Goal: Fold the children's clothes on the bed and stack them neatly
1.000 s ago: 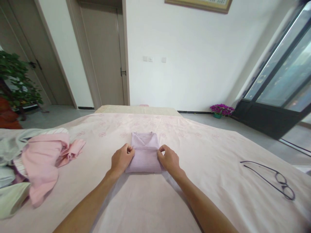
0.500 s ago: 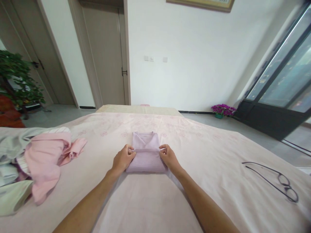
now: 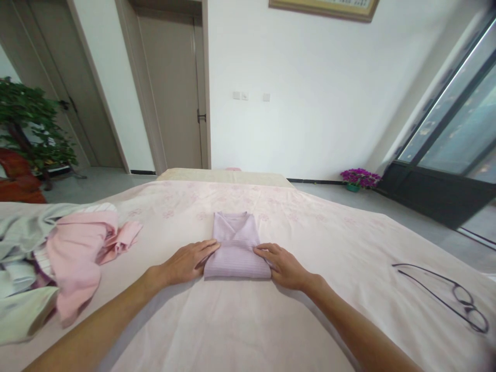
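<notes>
A lavender ribbed V-neck top (image 3: 237, 258) lies folded into a small block in the middle of the bed, its neckline at the far end. Across it runs the edge of a folded-up lower part. My left hand (image 3: 192, 261) rests at its left side, fingers stretched out and their tips touching the fabric. On the opposite side, my right hand (image 3: 284, 264) lies with its fingers extended over the right edge. Neither hand grips the cloth. The left thumb is mostly hidden.
A loose heap of clothes with a pink garment (image 3: 79, 253) lies on the left of the pink bed sheet (image 3: 240, 330). Black-framed glasses (image 3: 463, 294) rest at the right. Beyond the bed are a potted purple flower (image 3: 360, 178) and a leafy plant (image 3: 31, 124).
Both hands have let go of the folded edge they were pinching. They have flattened, fingers out, along the sides of the top. The view has shifted slightly.
</notes>
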A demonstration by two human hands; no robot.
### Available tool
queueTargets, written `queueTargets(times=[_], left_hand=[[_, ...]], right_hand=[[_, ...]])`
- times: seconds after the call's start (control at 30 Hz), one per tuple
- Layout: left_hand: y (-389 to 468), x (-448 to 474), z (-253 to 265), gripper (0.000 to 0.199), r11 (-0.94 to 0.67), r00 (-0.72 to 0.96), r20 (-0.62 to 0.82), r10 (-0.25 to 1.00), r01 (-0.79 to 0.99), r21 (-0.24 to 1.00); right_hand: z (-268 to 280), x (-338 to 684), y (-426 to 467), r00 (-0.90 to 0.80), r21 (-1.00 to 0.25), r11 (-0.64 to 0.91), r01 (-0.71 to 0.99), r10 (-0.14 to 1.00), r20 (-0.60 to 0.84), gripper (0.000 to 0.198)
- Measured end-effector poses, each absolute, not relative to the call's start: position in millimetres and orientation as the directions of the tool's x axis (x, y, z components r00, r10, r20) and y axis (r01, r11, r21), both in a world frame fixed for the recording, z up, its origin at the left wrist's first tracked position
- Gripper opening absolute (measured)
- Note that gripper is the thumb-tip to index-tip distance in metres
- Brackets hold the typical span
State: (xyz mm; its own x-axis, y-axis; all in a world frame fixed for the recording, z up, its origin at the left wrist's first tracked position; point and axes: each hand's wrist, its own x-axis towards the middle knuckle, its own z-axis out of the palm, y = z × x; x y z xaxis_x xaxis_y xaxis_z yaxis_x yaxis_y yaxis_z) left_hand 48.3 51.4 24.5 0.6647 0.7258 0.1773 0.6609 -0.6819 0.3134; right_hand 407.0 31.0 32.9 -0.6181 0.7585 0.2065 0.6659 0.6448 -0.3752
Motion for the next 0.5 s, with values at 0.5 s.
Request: queueTargets(times=[0.5], left_hand=[[67,60,7,0.05,-0.725,0.65,0.337,0.681,0.663,0.188]], right_hand=[[32,421,41,-0.666,-0.406,0.625,0.667,0.744,0.051,0.087]])
